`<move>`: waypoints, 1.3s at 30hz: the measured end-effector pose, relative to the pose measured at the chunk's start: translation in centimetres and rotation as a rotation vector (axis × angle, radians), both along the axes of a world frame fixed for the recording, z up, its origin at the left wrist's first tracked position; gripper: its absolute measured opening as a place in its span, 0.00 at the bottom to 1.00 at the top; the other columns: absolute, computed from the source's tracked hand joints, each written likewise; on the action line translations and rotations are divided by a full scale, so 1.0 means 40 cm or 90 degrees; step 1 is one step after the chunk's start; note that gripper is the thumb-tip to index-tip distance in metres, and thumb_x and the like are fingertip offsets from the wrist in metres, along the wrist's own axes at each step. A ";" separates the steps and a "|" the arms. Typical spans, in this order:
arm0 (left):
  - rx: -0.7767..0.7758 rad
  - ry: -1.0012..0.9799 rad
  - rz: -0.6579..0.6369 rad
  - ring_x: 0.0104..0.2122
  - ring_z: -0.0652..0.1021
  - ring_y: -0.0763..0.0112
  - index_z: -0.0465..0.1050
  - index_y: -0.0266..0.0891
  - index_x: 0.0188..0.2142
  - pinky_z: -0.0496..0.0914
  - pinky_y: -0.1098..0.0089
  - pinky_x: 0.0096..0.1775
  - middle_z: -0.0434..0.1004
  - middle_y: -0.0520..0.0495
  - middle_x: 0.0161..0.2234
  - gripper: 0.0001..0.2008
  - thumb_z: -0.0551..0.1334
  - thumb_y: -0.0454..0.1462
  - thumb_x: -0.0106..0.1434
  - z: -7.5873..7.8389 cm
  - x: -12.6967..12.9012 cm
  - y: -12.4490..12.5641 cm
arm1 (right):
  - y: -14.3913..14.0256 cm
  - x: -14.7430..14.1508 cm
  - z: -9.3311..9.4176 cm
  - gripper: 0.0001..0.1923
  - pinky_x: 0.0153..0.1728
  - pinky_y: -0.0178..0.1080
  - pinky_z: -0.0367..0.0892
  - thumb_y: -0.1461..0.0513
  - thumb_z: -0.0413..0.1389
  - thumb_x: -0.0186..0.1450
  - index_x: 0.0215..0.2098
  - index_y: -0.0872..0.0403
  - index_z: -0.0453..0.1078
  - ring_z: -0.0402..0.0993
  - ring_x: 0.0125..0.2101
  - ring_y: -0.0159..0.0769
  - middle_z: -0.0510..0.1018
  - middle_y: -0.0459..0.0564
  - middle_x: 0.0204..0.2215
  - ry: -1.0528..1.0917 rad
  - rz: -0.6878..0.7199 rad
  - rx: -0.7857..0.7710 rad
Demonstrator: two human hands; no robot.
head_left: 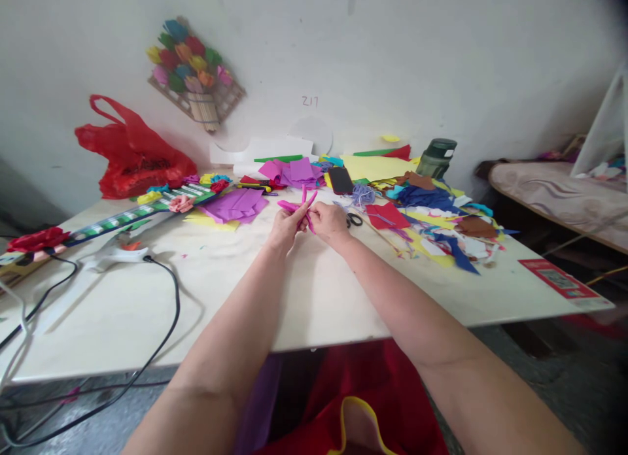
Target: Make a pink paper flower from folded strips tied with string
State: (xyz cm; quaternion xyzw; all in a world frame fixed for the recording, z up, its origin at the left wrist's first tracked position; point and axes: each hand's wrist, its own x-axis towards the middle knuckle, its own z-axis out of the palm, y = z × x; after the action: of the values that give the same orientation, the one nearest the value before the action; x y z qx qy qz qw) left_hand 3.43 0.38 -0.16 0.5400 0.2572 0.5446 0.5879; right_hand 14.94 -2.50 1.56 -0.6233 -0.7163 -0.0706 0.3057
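Note:
Above the middle of the table, both my hands meet around a magenta paper piece with several narrow, pointed strips sticking up and to the left. My left hand has its fingers closed on the lower part of it. My right hand pinches it from the other side, close against the left fingertips. How the paper is folded between the fingers is hidden. Just right of my right hand lie scissors, their black handles showing. Purple paper sheets lie to the left, and a red paper piece to the right.
A hot glue gun with a black cord lies at left, below a flower-decorated strip. A red plastic bag stands behind. A phone, purple yarn, a green bottle and blue scraps crowd the back right.

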 end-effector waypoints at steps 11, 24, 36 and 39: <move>-0.016 -0.012 -0.003 0.12 0.62 0.82 0.68 0.33 0.22 0.58 0.76 0.17 0.62 0.54 0.13 0.15 0.65 0.43 0.51 -0.003 -0.008 0.005 | 0.011 0.005 -0.004 0.16 0.32 0.34 0.58 0.58 0.43 0.65 0.41 0.53 0.70 0.72 0.34 0.36 0.78 0.51 0.33 -0.003 0.037 -0.041; -0.028 0.034 -0.004 0.12 0.61 0.82 0.67 0.33 0.21 0.58 0.76 0.17 0.62 0.54 0.13 0.16 0.66 0.44 0.49 -0.014 -0.006 0.008 | 0.016 0.041 -0.001 0.16 0.33 0.36 0.56 0.61 0.41 0.66 0.37 0.57 0.70 0.72 0.36 0.39 0.77 0.55 0.33 -0.236 0.141 0.004; -0.006 0.032 -0.005 0.12 0.63 0.82 0.67 0.33 0.20 0.56 0.76 0.16 0.63 0.54 0.13 0.17 0.66 0.45 0.49 -0.004 -0.001 0.001 | -0.007 0.013 0.005 0.16 0.31 0.36 0.55 0.61 0.43 0.63 0.36 0.58 0.71 0.72 0.32 0.39 0.78 0.56 0.31 -0.157 0.070 0.011; 0.004 0.029 -0.002 0.12 0.62 0.83 0.67 0.33 0.20 0.56 0.76 0.16 0.62 0.54 0.13 0.16 0.66 0.45 0.49 -0.002 0.001 -0.001 | -0.003 0.010 -0.001 0.16 0.29 0.36 0.54 0.60 0.44 0.62 0.34 0.57 0.72 0.72 0.30 0.38 0.78 0.54 0.30 -0.122 0.044 0.015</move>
State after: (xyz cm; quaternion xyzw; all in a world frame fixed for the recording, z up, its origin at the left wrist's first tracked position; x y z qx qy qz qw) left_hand 3.47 0.34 -0.23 0.5542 0.2683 0.5322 0.5811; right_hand 15.35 -2.61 1.52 -0.5854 -0.7622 -0.1274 0.2455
